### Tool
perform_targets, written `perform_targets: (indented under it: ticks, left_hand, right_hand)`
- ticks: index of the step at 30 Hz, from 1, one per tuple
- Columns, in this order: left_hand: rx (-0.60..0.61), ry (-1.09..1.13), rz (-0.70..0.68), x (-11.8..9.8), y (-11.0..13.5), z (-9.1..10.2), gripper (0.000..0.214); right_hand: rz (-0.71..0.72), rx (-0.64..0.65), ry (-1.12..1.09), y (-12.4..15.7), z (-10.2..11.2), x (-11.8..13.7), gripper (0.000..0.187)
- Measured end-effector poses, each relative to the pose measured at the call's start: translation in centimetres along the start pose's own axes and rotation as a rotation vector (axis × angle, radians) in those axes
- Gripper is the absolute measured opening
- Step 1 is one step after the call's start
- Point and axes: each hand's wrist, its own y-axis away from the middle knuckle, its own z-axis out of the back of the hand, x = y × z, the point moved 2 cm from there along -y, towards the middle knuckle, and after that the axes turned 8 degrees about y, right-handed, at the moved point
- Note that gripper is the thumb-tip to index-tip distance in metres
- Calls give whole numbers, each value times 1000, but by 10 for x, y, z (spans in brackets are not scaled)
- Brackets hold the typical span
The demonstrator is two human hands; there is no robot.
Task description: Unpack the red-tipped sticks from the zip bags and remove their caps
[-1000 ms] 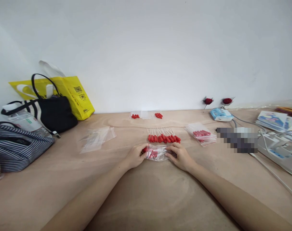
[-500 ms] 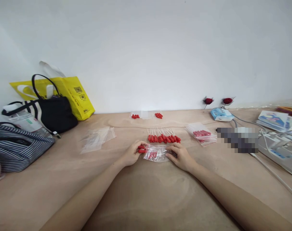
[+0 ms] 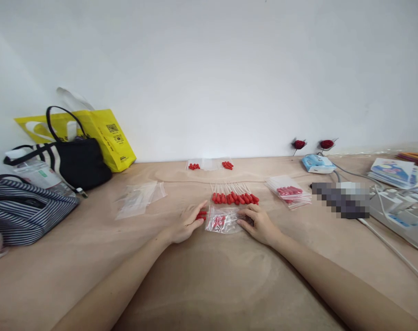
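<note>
Right between the two hands, a clear zip bag [image 3: 226, 226] lies with its long axis running nine to three o'clock, its red-striped edge toward nine. Red-tipped sticks [image 3: 218, 221] inside run the same way, heads toward nine. More red heads [image 3: 201, 215] sit just beyond that edge, between the parted thumb and fingers of the left hand [image 3: 188, 224]. From three o'clock, the right hand [image 3: 260, 225] curls over the bag's other end; whether it pinches, I cannot tell. At twelve, a stick row [image 3: 234, 197] points its heads toward six.
</note>
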Motion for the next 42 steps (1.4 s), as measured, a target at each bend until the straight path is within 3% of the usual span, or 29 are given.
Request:
perform_targets:
  ticks: [5, 10, 16, 20, 27, 30, 33, 37, 42]
  left_hand:
    - [-16, -181, -112, -6, -4, 0, 48]
    - [6, -301, -116, -12, -3, 6, 41]
    - [-13, -399, -33, -6, 13, 22, 41]
    - [-17, -423, 31, -7, 10, 22, 22]
    - [119, -561, 191, -15, -2, 18, 11]
    - [65, -645, 302, -8, 4, 27, 15]
    - [-19, -571, 377, -1, 4, 40, 18]
    - [-27, -403, 490, 3, -19, 51, 22]
    - [18, -195, 576, 8, -71, 38, 39]
  right_hand:
    - [-5, 20, 9, 0, 1, 1, 19]
    - [-18, 29, -5, 2, 3, 0, 18]
    - [-30, 21, -50, 4, 5, -2, 12]
    - [-25, 10, -47, 4, 4, -3, 11]
    - [-5, 14, -38, 4, 2, -5, 11]
    - [-6, 20, -36, 3, 3, -5, 11]
    - [-2, 20, -40, 3, 3, -5, 10]
    - [-3, 12, -39, 3, 3, -5, 10]
    - [-10, 14, -31, 3, 4, -3, 11]
